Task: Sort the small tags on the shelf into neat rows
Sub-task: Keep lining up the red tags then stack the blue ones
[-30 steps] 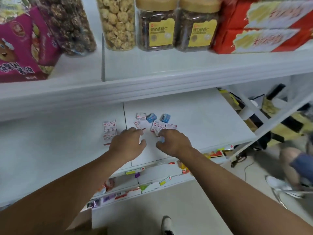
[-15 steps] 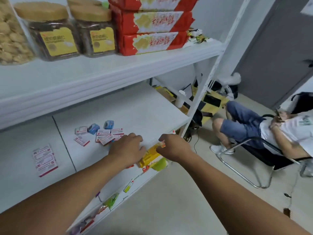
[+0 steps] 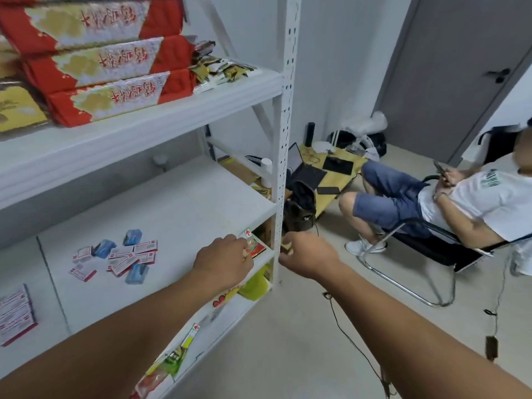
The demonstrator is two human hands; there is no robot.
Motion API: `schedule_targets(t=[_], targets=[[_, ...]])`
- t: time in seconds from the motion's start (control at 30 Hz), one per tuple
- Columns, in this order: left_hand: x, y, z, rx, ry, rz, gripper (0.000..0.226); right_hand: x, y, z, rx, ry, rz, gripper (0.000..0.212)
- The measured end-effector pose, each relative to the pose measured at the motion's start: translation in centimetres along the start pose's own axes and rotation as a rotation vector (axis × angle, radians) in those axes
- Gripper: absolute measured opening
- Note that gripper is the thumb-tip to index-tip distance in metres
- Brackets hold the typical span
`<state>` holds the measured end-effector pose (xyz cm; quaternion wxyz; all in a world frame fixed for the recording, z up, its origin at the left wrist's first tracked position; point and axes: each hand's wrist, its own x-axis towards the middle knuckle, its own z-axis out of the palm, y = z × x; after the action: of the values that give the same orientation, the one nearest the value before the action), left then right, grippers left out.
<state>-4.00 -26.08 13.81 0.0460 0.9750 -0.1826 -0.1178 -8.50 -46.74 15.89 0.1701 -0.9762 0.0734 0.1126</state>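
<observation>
Small red-and-white tags (image 3: 131, 256) lie in a loose cluster on the white middle shelf (image 3: 184, 214), mixed with a few blue ones (image 3: 133, 237). A tidier stack of red-and-white tags (image 3: 15, 316) sits at the far left. My left hand (image 3: 223, 262) is at the shelf's front right corner, well right of the cluster. Its fingers are curled against a green-and-red packet (image 3: 256, 246) on the shelf edge. My right hand (image 3: 308, 254) hovers just past the shelf post (image 3: 283, 156), fingers curled. What either hand holds is hidden.
Red snack boxes (image 3: 109, 96) fill the upper shelf. Coloured packets (image 3: 254, 285) line the lower shelf edge. A person sits in a chair (image 3: 408, 286) to the right, beside a low yellow table (image 3: 339, 174) with devices. Cables (image 3: 354, 347) run across the floor.
The view has swung right, away from the tags. Both hands left the tag cluster and moved to the shelf's front right corner and post.
</observation>
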Motion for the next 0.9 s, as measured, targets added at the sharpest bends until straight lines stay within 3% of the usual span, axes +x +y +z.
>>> schedule_targets(t=[0.37,0.9], targets=[[2.3,2.8,1.1,0.054,0.029,-0.126,0.052,3.6,3.7,-0.8,-0.006,-0.063,-0.134,0.039],[7.8,-8.4,0.5,-0.071,-0.037,-0.233,0.052,14.2,-6.6,0.1,-0.14,-0.171,-0.235,0.052]])
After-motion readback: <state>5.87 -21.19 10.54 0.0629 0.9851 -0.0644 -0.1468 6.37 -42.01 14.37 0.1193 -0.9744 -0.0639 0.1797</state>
